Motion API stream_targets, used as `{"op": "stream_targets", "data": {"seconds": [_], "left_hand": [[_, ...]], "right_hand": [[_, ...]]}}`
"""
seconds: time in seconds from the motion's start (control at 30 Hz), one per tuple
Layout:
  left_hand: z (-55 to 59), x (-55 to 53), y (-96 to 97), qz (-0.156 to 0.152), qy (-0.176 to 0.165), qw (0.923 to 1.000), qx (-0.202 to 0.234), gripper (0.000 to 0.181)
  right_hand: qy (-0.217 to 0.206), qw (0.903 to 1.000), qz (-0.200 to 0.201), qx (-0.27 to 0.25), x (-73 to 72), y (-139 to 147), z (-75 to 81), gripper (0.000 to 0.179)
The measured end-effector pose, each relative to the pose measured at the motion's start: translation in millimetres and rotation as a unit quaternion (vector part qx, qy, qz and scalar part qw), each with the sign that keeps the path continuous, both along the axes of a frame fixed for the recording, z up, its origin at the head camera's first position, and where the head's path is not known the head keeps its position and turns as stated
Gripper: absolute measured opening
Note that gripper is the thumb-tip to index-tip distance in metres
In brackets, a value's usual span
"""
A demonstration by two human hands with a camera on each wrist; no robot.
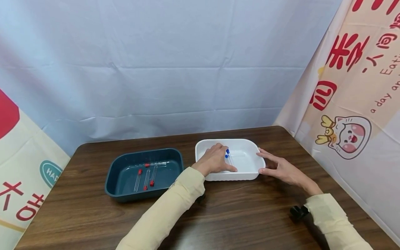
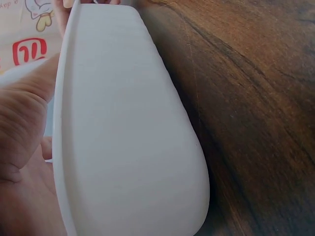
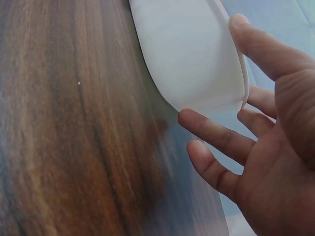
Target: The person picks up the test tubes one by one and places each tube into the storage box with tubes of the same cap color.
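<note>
My left hand reaches over the near side of a white plastic basin, thumb and index finger spread apart. Right by these fingers, clear tubes with blue caps lie on the basin floor, partly covered by the hand. In the left wrist view, the thumb crosses the basin's rim, while the wall hides most of the other fingers. At the basin's right end is my right hand, its fingers spread around the corner. The right wrist view has the thumb at the rim, with fingers lightly bent near the end wall.
To the left stands a dark teal basin holding several clear tubes with red caps. Both basins sit on a brown wood-grain table. A pale cloth hangs behind it, with printed cloths on both sides.
</note>
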State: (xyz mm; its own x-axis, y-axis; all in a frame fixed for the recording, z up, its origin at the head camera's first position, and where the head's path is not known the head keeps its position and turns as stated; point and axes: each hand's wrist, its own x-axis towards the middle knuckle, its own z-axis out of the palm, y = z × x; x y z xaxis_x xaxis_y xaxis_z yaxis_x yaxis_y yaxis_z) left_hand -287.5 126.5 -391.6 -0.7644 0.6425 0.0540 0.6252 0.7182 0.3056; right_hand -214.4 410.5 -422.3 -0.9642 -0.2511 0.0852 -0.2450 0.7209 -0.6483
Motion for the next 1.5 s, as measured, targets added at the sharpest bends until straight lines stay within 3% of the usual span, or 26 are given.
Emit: {"op": "stream_targets", "data": {"seconds": [0.43,1.0,1.3,1.5], "left_hand": [[-3.0,-0.6,1.2,0.003,0.013,0.9999,-0.007,0.092],[-6.8,-1.5,0.6,0.01,-0.01,0.9999,0.003,0.09],[-0.4,0.8,-19.4,0.03,-0.036,0.9987,0.021,0.085],[9.3,7.3,-40.2,0.034,-0.043,0.997,0.056,0.077]], "right_hand": [[0.002,1.0,0.0,0.002,-0.1,0.2,-0.2,0.066],[0.003,1.0,0.002,0.004,-0.1,1.0,-0.4,0.067],[0.012,0.9998,0.008,0.015,-1.3,-2.1,0.4,0.068],[0.018,0.9995,0.005,0.025,0.3,-1.9,2.1,0.068]]}}
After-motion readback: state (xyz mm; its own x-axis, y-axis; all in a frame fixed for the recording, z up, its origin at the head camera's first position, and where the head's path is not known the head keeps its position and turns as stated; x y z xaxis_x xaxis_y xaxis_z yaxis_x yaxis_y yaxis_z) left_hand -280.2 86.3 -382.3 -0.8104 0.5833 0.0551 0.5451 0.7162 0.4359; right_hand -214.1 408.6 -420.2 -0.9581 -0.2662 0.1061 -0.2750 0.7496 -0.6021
